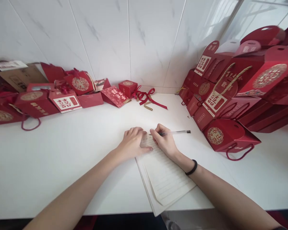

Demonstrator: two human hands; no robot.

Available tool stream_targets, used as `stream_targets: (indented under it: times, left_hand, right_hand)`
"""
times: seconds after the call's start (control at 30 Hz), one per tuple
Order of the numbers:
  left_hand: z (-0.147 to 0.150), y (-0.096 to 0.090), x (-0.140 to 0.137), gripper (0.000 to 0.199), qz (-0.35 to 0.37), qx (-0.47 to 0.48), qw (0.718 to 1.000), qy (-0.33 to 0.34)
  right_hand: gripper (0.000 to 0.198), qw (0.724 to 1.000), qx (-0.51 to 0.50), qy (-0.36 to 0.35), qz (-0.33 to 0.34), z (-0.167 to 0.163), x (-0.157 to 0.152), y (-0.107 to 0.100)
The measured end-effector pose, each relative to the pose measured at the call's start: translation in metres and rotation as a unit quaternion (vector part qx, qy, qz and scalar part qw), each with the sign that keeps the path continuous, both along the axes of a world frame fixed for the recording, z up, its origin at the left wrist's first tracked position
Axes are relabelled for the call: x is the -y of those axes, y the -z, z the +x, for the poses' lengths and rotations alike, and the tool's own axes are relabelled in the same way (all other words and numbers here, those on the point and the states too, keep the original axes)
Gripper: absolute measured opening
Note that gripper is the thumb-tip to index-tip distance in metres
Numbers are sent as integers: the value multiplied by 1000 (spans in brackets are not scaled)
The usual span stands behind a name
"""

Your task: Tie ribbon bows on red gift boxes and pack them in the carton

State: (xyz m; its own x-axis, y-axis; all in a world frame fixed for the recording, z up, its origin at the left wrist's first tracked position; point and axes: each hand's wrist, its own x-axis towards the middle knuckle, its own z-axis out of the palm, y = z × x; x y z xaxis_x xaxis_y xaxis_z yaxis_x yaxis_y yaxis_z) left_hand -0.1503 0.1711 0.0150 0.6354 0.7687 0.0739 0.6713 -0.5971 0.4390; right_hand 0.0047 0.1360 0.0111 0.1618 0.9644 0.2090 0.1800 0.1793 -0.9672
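A lined paper pad [171, 179] lies at a slant near the table's front edge, its lower left corner slightly curled. My right hand [166, 140] grips a pen [180, 132], whose tip meets the upper part of the page. The pen's dark end points right. On the pad's upper left rests my left hand [133, 142], fingers spread and thumb across the paper, holding nothing. A few small written marks show between the two hands, too small to read. Around my right wrist is a black band [192, 168].
Red gift boxes [36, 103] line the wall on the left. More red boxes [228, 134] with cord handles are stacked high on the right. A red ribbon [156, 101] lies by the wall on the white table [62, 153].
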Motion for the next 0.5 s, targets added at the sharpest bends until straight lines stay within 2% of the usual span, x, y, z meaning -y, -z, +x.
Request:
stream_targets:
  times: [0.07,0.1,0.27,0.4,0.5]
  left_hand:
    - [-2,-1,0,56,-1,1,1000,12]
    - [-2,-2,0,55,-1,5,1000,16]
    - [-2,-1,0,63,13,32,999,24]
    - [-2,2,0,46,10,8,999,36]
    - [-1,3,0,45,4,9,999,35]
  right_hand:
    - [33,998,51,15,46,0,0,1]
    - [33,996,75,15,48,0,-1,1]
    - [31,993,116,-4,-6,1,-2,4]
    - [30,990,143,-1,-17,1,-2,4]
    - [29,987,162,2,-19,1,-2,4]
